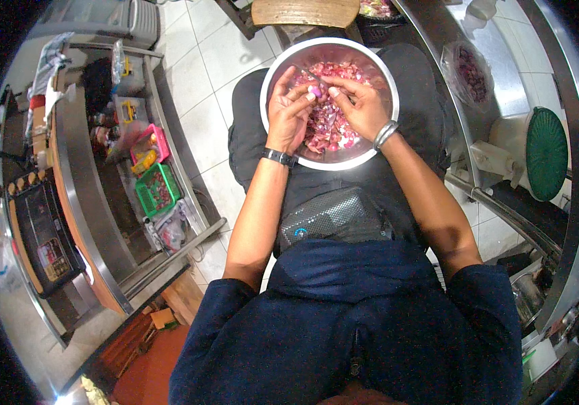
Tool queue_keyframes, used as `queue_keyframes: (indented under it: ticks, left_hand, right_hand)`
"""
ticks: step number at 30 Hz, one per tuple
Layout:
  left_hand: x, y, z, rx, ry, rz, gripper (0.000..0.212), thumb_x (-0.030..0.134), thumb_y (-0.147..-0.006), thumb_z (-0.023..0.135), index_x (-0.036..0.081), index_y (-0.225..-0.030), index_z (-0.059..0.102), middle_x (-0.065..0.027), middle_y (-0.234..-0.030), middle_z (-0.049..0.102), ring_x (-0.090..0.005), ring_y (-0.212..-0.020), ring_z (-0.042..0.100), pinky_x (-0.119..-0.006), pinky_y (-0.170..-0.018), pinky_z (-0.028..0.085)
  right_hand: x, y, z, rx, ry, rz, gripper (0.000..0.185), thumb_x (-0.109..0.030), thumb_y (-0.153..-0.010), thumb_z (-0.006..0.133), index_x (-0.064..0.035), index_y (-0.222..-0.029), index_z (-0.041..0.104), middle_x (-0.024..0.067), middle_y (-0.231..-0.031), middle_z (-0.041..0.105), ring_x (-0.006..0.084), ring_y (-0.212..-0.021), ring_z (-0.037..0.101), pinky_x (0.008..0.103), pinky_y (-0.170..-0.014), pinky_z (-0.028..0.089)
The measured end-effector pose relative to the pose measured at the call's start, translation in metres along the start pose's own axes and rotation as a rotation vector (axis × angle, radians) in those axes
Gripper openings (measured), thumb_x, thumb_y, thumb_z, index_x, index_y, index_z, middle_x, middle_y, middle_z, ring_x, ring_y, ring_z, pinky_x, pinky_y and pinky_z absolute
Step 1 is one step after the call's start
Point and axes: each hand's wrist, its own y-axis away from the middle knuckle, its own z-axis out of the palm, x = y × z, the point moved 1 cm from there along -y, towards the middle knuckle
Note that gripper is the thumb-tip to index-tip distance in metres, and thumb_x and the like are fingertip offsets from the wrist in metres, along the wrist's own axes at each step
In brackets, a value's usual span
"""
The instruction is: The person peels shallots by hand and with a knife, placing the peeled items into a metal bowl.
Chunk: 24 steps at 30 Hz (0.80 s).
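Note:
A steel bowl (pixel 395 96) rests on my lap, holding a heap of shallot pieces and reddish peels (pixel 327 126). Over it, my left hand (pixel 289 114) pinches a small purple shallot (pixel 315 91) between thumb and fingers. Close beside it, my right hand (pixel 362 104) grips a small knife, its dark narrow blade (pixel 313 76) pointing up and left above the shallot. The handle is mostly hidden in my fingers. The two hands nearly meet at the shallot.
A wooden stool (pixel 305 14) stands beyond the bowl. On the left shelf are a green basket (pixel 157 190) of shallots and a pink basket (pixel 160 142). To the right, a plastic bag (pixel 466 76) of shallots lies on a steel counter above a green-lidded container (pixel 547 154).

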Motion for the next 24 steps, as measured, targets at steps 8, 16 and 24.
queue_keyframes:
  ticks: [8,16,24]
  left_hand:
    - [0.001,0.001,-0.004,-0.003,0.037,-0.036,0.071,-0.012,-0.082,0.061,0.008,-0.144,0.033,-0.0102,-0.108,0.064,-0.0174,-0.093,0.065,-0.031,-0.084,0.054]
    - [-0.001,-0.002,-0.001,-0.005,0.024,0.019,0.071,-0.012,-0.083,0.064,0.008,-0.144,0.033,-0.0104,-0.107,0.065,-0.0167,-0.097,0.065,-0.03,-0.087,0.053]
    - [0.001,0.001,0.0,-0.044,0.058,-0.006,0.07,-0.011,-0.084,0.062,0.008,-0.144,0.032,-0.0128,-0.107,0.067,-0.0197,-0.099,0.066,-0.035,-0.088,0.054]
  right_hand:
    - [-0.013,0.004,0.0,-0.115,0.043,0.101,0.036,-0.018,-0.091,0.068,-0.0086,-0.125,0.058,0.0107,-0.093,0.072,0.0112,-0.079,0.067,0.0266,-0.068,0.051]
    - [-0.004,0.002,0.002,-0.044,0.125,-0.115,0.035,-0.018,-0.093,0.064,-0.0105,-0.127,0.062,0.0117,-0.113,0.07,0.0182,-0.094,0.07,0.0306,-0.082,0.053]
    - [-0.004,0.002,0.002,-0.051,0.047,-0.059,0.031,-0.019,-0.094,0.062,-0.0106,-0.124,0.065,0.013,-0.118,0.068,0.0201,-0.109,0.066,0.0308,-0.092,0.051]
